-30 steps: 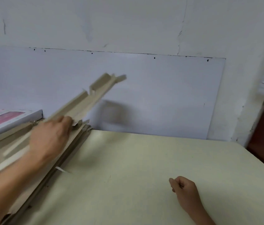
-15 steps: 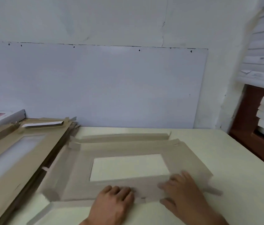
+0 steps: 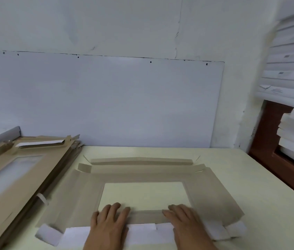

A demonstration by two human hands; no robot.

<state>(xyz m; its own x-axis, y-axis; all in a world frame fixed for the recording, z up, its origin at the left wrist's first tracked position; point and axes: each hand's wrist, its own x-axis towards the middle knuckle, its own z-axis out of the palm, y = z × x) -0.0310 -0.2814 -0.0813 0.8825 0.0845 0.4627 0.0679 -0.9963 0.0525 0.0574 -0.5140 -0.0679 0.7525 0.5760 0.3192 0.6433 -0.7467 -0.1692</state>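
Left hand (image 3: pixel 109 225) and right hand (image 3: pixel 187 224) press the cardboard blank (image 3: pixel 211 195), fingers straight, on the desk (image 3: pixel 251 177). The stacked boxes' (image 3: pixel 290 78) labels are unreadably blurred.

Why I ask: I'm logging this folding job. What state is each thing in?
Windowed cardboard blank: unfolded, lying flat.
Left hand: open, pressing the blank's near strip.
Right hand: open, pressing the same strip.
Stack of blanks: flat, piled at left.
White boxes: stacked at right.
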